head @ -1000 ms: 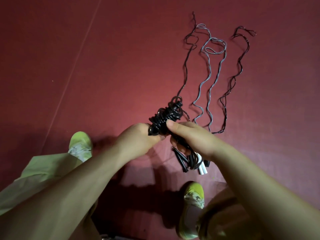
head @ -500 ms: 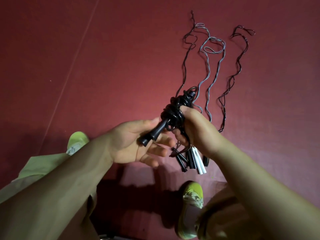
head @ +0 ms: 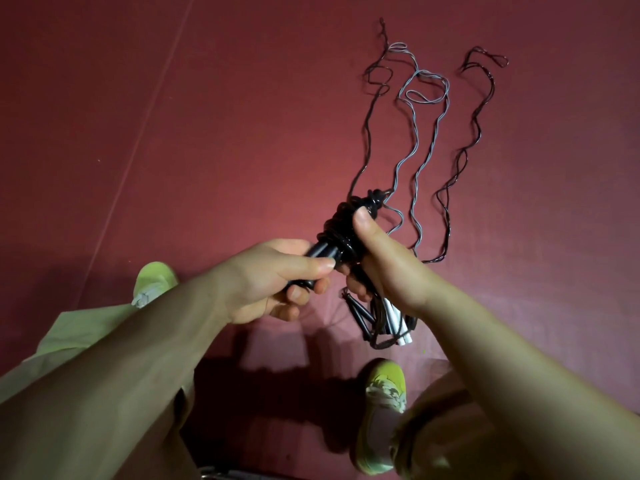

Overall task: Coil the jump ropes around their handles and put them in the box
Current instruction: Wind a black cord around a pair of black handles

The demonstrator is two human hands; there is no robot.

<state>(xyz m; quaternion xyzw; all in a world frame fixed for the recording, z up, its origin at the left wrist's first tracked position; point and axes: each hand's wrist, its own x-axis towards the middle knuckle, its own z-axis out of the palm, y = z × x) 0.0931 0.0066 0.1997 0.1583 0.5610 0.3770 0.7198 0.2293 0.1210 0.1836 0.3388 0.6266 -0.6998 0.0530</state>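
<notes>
Red matting filled the background. Half a second before, the left hand lay open under the black coiled rope; now its fingers had closed round the bare handle ends, while the right hand clamped the coil, thumb pressed on top, spare handles hanging below at six o'clock. Loose ropes trailed toward twelve o'clock. That coil looked finished; no box showed.
</notes>
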